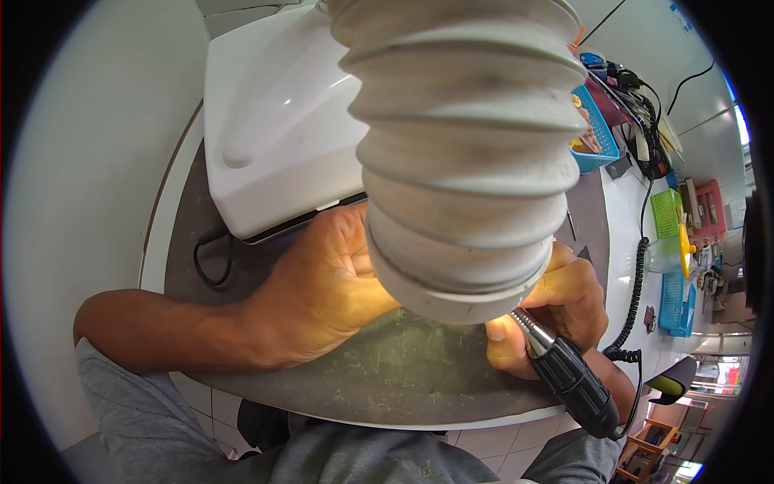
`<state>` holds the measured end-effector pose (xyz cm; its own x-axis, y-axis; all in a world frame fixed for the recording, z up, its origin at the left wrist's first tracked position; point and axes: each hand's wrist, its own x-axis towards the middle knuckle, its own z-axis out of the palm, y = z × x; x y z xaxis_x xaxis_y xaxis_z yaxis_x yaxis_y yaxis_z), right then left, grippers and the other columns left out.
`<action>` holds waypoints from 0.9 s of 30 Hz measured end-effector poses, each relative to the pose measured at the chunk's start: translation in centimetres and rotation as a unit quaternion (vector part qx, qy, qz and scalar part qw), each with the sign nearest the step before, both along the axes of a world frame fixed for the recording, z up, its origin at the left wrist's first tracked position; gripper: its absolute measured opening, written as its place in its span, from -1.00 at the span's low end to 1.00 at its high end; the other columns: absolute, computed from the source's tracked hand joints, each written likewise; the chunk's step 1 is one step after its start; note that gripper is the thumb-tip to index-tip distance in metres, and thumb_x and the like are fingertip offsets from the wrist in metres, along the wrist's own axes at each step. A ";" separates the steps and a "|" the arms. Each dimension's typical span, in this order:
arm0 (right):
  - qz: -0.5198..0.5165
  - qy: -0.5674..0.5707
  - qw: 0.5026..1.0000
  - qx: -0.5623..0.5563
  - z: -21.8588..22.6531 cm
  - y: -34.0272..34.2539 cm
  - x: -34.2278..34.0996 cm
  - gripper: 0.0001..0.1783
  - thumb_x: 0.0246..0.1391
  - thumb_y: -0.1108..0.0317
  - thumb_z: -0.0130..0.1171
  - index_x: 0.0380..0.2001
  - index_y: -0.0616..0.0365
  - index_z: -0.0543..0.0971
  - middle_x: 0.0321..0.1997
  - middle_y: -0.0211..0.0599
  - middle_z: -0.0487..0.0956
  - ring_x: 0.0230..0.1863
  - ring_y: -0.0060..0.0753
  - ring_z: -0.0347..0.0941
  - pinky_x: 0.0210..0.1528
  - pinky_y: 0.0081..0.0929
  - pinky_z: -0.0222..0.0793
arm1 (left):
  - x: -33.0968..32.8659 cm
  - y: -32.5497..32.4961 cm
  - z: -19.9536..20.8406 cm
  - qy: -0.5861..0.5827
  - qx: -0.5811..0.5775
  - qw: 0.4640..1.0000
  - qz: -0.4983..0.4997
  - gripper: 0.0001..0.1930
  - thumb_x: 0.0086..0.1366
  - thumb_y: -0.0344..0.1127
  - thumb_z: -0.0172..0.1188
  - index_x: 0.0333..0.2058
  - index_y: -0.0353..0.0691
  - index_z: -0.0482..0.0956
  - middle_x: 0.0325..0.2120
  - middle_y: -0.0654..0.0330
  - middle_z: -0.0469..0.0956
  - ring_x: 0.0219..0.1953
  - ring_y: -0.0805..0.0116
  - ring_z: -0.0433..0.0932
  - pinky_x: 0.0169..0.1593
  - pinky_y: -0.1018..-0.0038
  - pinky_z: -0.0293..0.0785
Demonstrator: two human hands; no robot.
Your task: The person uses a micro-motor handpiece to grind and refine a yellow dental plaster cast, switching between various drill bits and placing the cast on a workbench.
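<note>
Ribbed hose [468, 169], off-white, upper centre to centre of the frame; its rim blocks the view of both sets of fingertips. White machine housing [278, 121], upper left; black cable [202, 270] looped beside it. Blue basket [599, 133], filled, upper right, near a tangle of dark cords. Green basket [667, 212], pink basket [710, 208] and second blue basket [677, 305], right edge. Coiled black cord [635, 290], right of centre.

Handpiece [572, 385], black with metal nose, lower right of centre, tip hidden; clamped between thumb and fingers of the right hand [571, 300]. Left hand [318, 282], left of centre; grip cannot be told.

Surface: dark, scratched mat [403, 383] on a white tabletop [622, 222]. Room: pale wall [105, 129], left; tiled floor [516, 440], bottom.
</note>
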<state>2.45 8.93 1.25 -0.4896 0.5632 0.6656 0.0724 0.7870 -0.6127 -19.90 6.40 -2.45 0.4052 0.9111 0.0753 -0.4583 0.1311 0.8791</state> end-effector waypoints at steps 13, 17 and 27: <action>0.011 0.002 1.000 -0.006 0.0 0.0 -0.1 -0.62 -0.16 0.54 0.50 -0.25 0.24 0.56 -0.36 -0.10 0.64 -0.20 0.01 0.72 0.01 0.00 0.67 | 0.0 -0.1 0.9 0.030 -0.042 0.999 -0.002 -0.61 0.33 -0.56 0.28 0.10 -0.39 0.44 -0.01 0.18 0.65 0.04 0.52 0.58 0.14 0.51 0.51; 0.005 0.006 1.000 -0.010 -0.1 0.1 -0.2 -0.61 -0.16 0.53 0.51 -0.23 0.24 0.56 -0.36 -0.12 0.63 -0.19 0.01 0.72 0.02 0.00 0.67 | -0.5 -0.4 2.4 0.047 -0.026 0.999 0.005 -0.61 0.33 -0.55 0.28 0.10 -0.39 0.45 -0.01 0.18 0.65 0.04 0.52 0.58 0.14 0.51 0.51; 0.014 -0.012 1.000 -0.009 0.4 -0.1 0.1 -0.62 -0.15 0.51 0.53 -0.23 0.22 0.59 -0.34 -0.13 0.63 -0.15 0.02 0.72 0.05 -0.01 0.65 | -0.2 0.1 1.0 0.036 -0.034 0.999 -0.005 -0.62 0.32 -0.54 0.28 0.10 -0.36 0.46 -0.04 0.23 0.66 0.00 0.57 0.58 0.10 0.55 0.50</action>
<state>2.51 8.84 1.61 -0.5208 0.5599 0.6444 0.0643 0.7784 -0.6245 -20.15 6.50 -1.42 0.4158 0.9093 -0.0159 -0.3919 0.1949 0.8991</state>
